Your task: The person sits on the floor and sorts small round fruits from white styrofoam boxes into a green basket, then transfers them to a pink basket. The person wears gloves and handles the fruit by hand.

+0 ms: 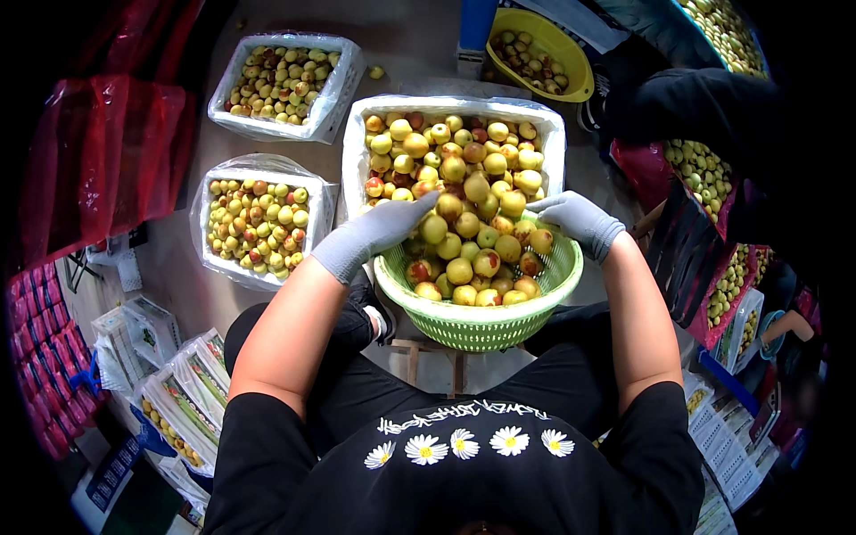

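Note:
My hands wear grey gloves. My left hand (384, 234) reaches across the left rim of a green plastic colander basket (478, 321), thumb against a raised heap of yellow-green, red-blotched jujubes (461, 224). On the other side, my right hand (582, 217) cups the same heap above the basket's far right rim. Some fingers are hidden by fruit. Jujubes partly fill the basket, which stands between my knees over a wooden stool (458, 371). Just beyond it, a white foam box (353, 154) lined with clear plastic holds many more, and the heap bridges box and basket.
Two lined foam boxes of jujubes (328, 80) (321, 214) stand on the floor at left. A yellow basin (582, 67) and a blue post (477, 27) are at the back. A person's dark-clothed leg (702, 100) is at right, beside red-lined crates (635, 167). Packed cartons (194, 394) sit lower left.

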Action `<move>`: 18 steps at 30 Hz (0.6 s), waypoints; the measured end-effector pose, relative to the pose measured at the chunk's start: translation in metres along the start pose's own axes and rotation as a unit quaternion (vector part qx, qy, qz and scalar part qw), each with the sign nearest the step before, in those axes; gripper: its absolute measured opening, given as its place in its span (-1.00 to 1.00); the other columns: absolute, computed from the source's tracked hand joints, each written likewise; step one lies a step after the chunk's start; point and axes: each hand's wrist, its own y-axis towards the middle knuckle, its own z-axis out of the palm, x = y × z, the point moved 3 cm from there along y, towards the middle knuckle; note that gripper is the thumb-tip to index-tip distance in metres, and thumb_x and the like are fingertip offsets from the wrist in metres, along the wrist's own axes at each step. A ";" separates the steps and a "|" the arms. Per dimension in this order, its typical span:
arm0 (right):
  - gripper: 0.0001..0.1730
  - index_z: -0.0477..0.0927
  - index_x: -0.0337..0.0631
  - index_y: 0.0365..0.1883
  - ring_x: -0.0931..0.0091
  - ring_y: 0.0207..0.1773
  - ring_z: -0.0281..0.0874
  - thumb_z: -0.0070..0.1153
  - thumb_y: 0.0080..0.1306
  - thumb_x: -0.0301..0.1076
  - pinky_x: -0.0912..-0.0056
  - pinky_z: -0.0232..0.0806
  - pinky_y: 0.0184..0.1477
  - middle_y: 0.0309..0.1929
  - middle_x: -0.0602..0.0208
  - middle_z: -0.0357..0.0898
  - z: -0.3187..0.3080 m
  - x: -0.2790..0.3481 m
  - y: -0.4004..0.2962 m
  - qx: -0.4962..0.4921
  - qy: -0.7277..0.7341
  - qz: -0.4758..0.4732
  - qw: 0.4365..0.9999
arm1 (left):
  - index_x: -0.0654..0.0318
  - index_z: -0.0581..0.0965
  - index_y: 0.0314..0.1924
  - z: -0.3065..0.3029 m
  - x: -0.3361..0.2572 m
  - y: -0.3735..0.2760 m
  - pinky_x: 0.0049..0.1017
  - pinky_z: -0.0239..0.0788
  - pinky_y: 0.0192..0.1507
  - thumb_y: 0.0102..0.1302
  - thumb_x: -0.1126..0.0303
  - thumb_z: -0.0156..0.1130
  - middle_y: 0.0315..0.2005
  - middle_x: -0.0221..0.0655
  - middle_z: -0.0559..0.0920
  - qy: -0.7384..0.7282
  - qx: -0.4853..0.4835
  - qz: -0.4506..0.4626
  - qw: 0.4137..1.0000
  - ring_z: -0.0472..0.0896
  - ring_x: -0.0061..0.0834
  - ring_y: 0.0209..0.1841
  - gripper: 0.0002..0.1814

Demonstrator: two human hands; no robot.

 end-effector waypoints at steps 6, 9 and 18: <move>-0.64 0.63 -0.25 -0.05 0.59 -0.47 0.48 -0.02 0.19 -0.47 0.50 0.39 -0.40 -0.36 0.32 0.63 0.007 -0.014 0.005 -0.007 0.090 -0.008 0.996 | 0.38 0.45 0.12 -0.003 -0.020 -0.019 -0.35 0.24 0.17 0.37 -0.28 -0.40 0.03 0.08 0.53 0.082 -0.028 0.032 0.996 0.48 -0.07 0.14 -0.16; -0.60 0.59 -0.30 0.01 0.59 -0.28 0.50 -0.03 0.18 -0.51 0.54 0.39 -0.17 -0.26 0.33 0.63 0.008 0.006 -0.005 -0.011 0.085 -0.013 0.996 | 0.38 0.49 0.06 -0.007 -0.016 -0.014 -0.38 0.26 0.13 0.39 -0.23 -0.29 -0.03 -0.02 0.57 0.069 -0.023 0.052 0.996 0.53 -0.19 0.04 -0.24; -0.55 0.53 -0.23 0.10 0.51 -0.15 0.54 -0.04 0.21 -0.46 0.48 0.37 -0.01 -0.16 0.18 0.64 0.023 -0.013 -0.015 -0.037 0.034 -0.079 0.996 | 0.30 0.45 0.08 0.022 0.004 -0.030 -0.42 0.35 0.04 0.34 -0.07 0.01 -0.14 -0.11 0.61 0.026 -0.116 0.027 0.992 0.57 -0.31 -0.05 -0.43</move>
